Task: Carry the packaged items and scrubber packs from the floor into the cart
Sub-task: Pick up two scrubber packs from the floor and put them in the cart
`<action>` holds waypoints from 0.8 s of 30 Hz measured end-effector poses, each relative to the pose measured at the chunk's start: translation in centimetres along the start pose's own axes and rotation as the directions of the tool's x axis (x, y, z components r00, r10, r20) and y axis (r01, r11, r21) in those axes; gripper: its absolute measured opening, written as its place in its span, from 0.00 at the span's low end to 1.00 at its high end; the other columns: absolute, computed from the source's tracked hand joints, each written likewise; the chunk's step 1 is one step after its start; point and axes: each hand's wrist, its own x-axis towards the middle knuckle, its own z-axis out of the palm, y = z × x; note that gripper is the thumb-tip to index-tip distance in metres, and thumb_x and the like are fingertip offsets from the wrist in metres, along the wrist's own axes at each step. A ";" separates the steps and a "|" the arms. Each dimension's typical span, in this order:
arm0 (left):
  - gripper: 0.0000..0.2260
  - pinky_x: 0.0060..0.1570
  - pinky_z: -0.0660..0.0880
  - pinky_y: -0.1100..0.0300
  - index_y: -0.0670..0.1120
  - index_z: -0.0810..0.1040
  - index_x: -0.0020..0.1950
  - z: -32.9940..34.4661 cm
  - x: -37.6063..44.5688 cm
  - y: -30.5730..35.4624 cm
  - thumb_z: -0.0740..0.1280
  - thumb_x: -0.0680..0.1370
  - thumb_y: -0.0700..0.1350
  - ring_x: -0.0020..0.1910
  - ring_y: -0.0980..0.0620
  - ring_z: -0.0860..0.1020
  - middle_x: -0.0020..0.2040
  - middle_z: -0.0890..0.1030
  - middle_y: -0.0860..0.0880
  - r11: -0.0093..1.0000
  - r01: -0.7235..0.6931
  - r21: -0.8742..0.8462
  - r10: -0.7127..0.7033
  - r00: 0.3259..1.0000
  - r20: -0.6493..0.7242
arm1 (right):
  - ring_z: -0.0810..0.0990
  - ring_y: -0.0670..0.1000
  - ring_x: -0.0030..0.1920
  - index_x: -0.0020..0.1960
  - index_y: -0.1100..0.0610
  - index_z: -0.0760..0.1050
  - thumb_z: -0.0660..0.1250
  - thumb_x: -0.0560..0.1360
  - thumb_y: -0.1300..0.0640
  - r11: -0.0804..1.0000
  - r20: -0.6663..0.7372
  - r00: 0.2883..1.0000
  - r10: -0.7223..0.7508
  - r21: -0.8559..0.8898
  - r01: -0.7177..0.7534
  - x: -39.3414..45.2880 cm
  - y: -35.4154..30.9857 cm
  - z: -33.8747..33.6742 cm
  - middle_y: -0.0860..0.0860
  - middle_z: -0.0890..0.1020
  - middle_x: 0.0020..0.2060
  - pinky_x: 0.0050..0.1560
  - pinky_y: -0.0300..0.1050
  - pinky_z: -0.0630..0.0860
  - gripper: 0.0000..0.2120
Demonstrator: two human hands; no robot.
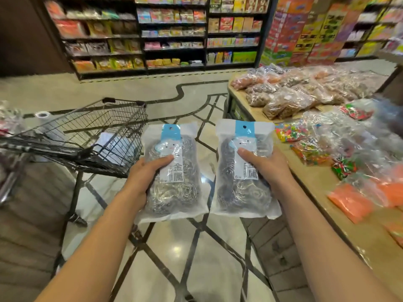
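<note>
I hold two clear packs of steel scrubbers upright in front of me, each with a blue header card. My left hand grips the left scrubber pack from its left side, thumb across the label. My right hand grips the right scrubber pack from its right side, thumb on the front. The black wire cart stands to the left of the packs, just beyond my left hand. A pale packaged item lies inside its basket.
A low wooden display table runs along the right, covered with clear bags of snacks and bright candy. Dark shelving full of goods lines the far wall. Glossy patterned floor lies below my arms.
</note>
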 end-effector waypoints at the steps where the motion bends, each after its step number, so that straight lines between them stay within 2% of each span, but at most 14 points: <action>1: 0.25 0.33 0.83 0.55 0.42 0.79 0.66 -0.4 1.2 0.7 0.81 0.72 0.44 0.39 0.44 0.89 0.46 0.89 0.42 1.000 -0.004 -0.004 0.004 1.000 -0.013 | 0.89 0.51 0.50 0.58 0.49 0.86 0.84 0.61 0.41 1.000 0.006 1.000 -0.004 -0.011 0.004 1.3 -0.5 1.0 0.46 0.90 0.49 0.59 0.60 0.83 0.27; 3: 0.26 0.37 0.84 0.52 0.42 0.79 0.67 -1.1 3.5 2.0 0.81 0.71 0.45 0.43 0.42 0.89 0.50 0.89 0.41 1.000 -0.006 -0.016 0.006 1.000 -0.020 | 0.89 0.52 0.50 0.57 0.49 0.86 0.84 0.60 0.41 1.000 0.032 0.999 -0.001 -0.005 0.001 4.0 -1.3 3.0 0.47 0.90 0.49 0.60 0.60 0.83 0.28; 7: 0.24 0.42 0.84 0.50 0.43 0.80 0.67 -2.0 8.4 4.4 0.80 0.73 0.45 0.46 0.40 0.88 0.52 0.89 0.40 0.999 -0.007 -0.036 0.006 1.000 -0.028 | 0.90 0.52 0.49 0.57 0.50 0.85 0.84 0.67 0.48 1.000 0.084 0.996 0.013 0.008 -0.014 9.5 -2.7 6.4 0.47 0.90 0.47 0.58 0.59 0.84 0.21; 12: 0.25 0.50 0.84 0.46 0.46 0.79 0.68 -2.4 14.8 6.9 0.80 0.72 0.47 0.50 0.39 0.88 0.53 0.88 0.41 0.998 -0.046 -0.038 0.043 0.996 -0.074 | 0.89 0.50 0.49 0.56 0.48 0.85 0.85 0.64 0.44 1.000 0.161 0.987 0.006 -0.030 -0.001 17.6 -3.3 10.4 0.45 0.90 0.47 0.59 0.58 0.84 0.23; 16: 0.20 0.43 0.84 0.51 0.47 0.80 0.64 -2.3 20.0 9.2 0.78 0.74 0.46 0.46 0.42 0.88 0.51 0.89 0.42 0.993 -0.077 -0.086 0.063 0.985 -0.159 | 0.89 0.50 0.51 0.55 0.46 0.85 0.83 0.58 0.36 0.996 0.215 0.976 -0.021 -0.085 0.040 25.2 -4.4 13.9 0.43 0.89 0.47 0.60 0.59 0.82 0.29; 18: 0.19 0.43 0.84 0.50 0.48 0.81 0.65 -2.3 22.5 10.4 0.78 0.74 0.45 0.47 0.41 0.88 0.52 0.89 0.42 0.990 -0.079 -0.120 0.054 0.978 -0.200 | 0.89 0.50 0.49 0.54 0.47 0.85 0.83 0.62 0.39 0.994 0.259 0.966 -0.024 -0.099 0.051 28.9 -5.1 15.6 0.44 0.90 0.46 0.60 0.59 0.83 0.25; 20: 0.20 0.49 0.84 0.47 0.47 0.81 0.65 -2.5 24.9 11.6 0.79 0.74 0.45 0.49 0.39 0.88 0.52 0.89 0.41 0.989 -0.077 -0.127 0.044 0.968 -0.247 | 0.89 0.50 0.48 0.54 0.47 0.85 0.84 0.64 0.42 0.992 0.299 0.954 -0.020 -0.113 0.056 32.4 -6.0 17.5 0.44 0.90 0.45 0.59 0.58 0.83 0.21; 24: 0.21 0.55 0.83 0.41 0.45 0.82 0.64 -3.8 29.2 13.4 0.79 0.73 0.45 0.51 0.38 0.88 0.53 0.89 0.41 0.985 -0.101 -0.142 0.048 0.941 -0.334 | 0.88 0.49 0.47 0.53 0.47 0.82 0.83 0.68 0.46 0.986 0.380 0.924 -0.036 -0.136 0.094 38.1 -8.3 22.0 0.45 0.89 0.45 0.52 0.51 0.84 0.17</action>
